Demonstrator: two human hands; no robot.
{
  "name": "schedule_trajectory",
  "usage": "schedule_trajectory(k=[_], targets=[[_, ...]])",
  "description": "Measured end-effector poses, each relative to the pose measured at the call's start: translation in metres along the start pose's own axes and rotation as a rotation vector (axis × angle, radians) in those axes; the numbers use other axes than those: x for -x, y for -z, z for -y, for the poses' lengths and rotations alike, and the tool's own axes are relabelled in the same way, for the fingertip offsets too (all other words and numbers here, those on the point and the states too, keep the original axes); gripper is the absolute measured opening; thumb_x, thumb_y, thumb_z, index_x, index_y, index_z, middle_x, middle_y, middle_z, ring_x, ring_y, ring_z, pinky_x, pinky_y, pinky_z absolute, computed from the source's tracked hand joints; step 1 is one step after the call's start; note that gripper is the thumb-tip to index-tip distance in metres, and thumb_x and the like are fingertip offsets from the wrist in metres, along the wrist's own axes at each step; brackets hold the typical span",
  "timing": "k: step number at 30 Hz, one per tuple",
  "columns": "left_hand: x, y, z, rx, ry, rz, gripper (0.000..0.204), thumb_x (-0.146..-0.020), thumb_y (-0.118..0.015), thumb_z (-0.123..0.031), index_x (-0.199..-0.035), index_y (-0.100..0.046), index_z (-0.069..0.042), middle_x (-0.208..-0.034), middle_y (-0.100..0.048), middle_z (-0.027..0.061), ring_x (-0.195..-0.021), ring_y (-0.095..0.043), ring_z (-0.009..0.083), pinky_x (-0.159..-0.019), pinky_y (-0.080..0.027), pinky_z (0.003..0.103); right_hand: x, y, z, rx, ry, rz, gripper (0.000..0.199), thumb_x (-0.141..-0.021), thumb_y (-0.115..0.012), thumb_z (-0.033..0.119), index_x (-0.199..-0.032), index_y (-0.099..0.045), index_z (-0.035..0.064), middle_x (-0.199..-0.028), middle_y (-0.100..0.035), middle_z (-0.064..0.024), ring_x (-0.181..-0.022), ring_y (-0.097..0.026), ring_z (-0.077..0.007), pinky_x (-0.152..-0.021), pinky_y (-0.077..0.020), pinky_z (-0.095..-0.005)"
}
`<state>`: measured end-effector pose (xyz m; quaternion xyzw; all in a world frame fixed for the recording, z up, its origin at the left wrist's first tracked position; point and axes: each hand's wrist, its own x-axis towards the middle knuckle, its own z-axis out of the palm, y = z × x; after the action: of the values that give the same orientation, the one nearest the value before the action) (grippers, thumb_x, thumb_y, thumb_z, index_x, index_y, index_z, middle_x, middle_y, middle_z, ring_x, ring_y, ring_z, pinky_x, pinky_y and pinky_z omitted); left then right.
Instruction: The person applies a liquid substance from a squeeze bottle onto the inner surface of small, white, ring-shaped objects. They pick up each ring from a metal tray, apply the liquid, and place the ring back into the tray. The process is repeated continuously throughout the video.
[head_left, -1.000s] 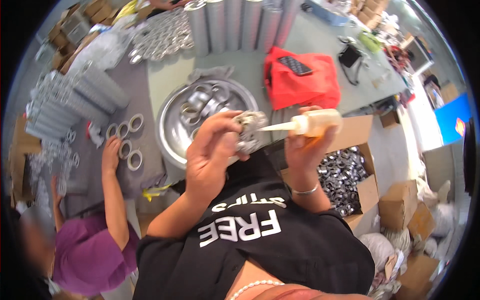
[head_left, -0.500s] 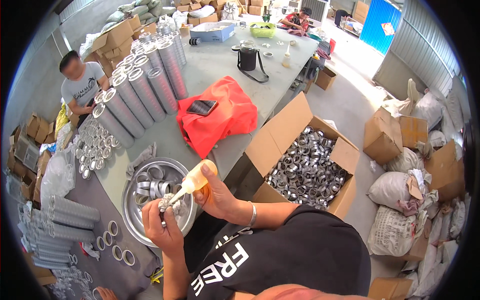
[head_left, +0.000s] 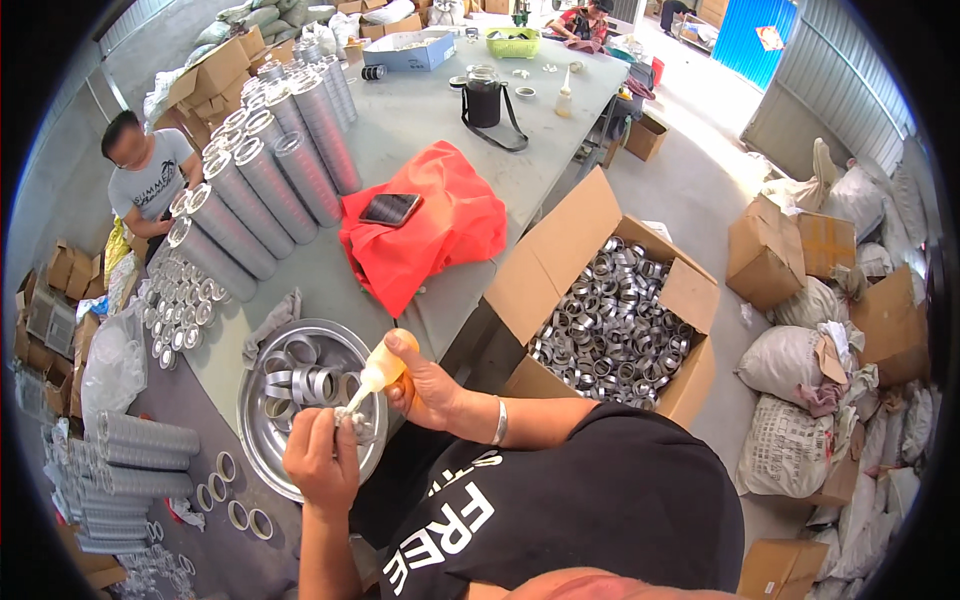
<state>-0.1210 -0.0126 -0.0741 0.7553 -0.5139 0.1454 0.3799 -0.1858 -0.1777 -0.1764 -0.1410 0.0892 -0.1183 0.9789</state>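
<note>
In my right hand (head_left: 430,392) is a squeeze bottle (head_left: 388,362) of pale yellow liquid, tilted so that its white nozzle points down to the left. The nozzle tip meets a crumpled whitish rag (head_left: 364,430), which the closed fingers of my left hand (head_left: 322,458) pinch. My left fingers partly hide the rag. Both hands are over the near side of a round metal basin (head_left: 252,440). Several silver metal rings (head_left: 314,384) lie in the basin, just beyond my left hand.
A cardboard box (head_left: 560,262) full of metal rings stands at right. Red cloth (head_left: 430,225) with a phone (head_left: 391,209) lies on the table, near tall stacks of rings (head_left: 262,185). Loose rings (head_left: 238,515) lie left. One person (head_left: 150,180) sits at left, another (head_left: 585,28) at the far end.
The view has shifted slightly. My left hand has turned, its fingers now covering more of the rag. The bottle remains in my right hand, nozzle at the rag.
</note>
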Motion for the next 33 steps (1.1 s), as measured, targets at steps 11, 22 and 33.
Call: schedule_trajectory(k=[11, 22, 33], targets=[[-0.008, -0.012, 0.023, 0.326, 0.266, 0.107, 0.012, -0.091, -0.060, -0.005, -0.083, -0.062, 0.003, -0.075, -0.056, 0.0053, -0.059, -0.049, 0.0103, -0.053, -0.038, 0.025, -0.012, 0.005, 0.022, -0.020, -0.033, 0.023, 0.038, -0.091, -0.066, 0.047, -0.102, -0.059, 0.0119, -0.085, -0.067, -0.0038, -0.062, -0.061, -0.0099, -0.055, -0.0514, -0.0234], [-0.081, -0.031, 0.084, 0.354, 0.451, 0.034, 0.021, -0.095, -0.057, -0.008, -0.111, -0.062, 0.004, -0.101, -0.061, 0.0080, -0.084, -0.060, 0.0127, -0.060, -0.051, 0.023, -0.021, 0.034, 0.101, -0.057, 0.413, -0.178, 0.047, -0.089, -0.063, 0.057, -0.103, -0.061, 0.0125, -0.094, -0.068, -0.0070, -0.052, -0.049, -0.0059, -0.047, -0.0394, -0.0205], [-0.092, -0.032, 0.137, 0.522, 0.651, -0.058, 0.019, -0.088, -0.072, -0.016, -0.093, -0.075, 0.002, -0.082, -0.071, 0.0060, -0.070, -0.064, 0.0104, -0.065, -0.051, 0.022, -0.026, 0.049, 0.106, -0.133, 0.266, 0.044, 0.058, -0.094, -0.057, 0.052, -0.114, -0.057, -0.0028, -0.093, -0.064, -0.0097, -0.054, -0.047, -0.0087, -0.049, -0.0401, -0.0227]])
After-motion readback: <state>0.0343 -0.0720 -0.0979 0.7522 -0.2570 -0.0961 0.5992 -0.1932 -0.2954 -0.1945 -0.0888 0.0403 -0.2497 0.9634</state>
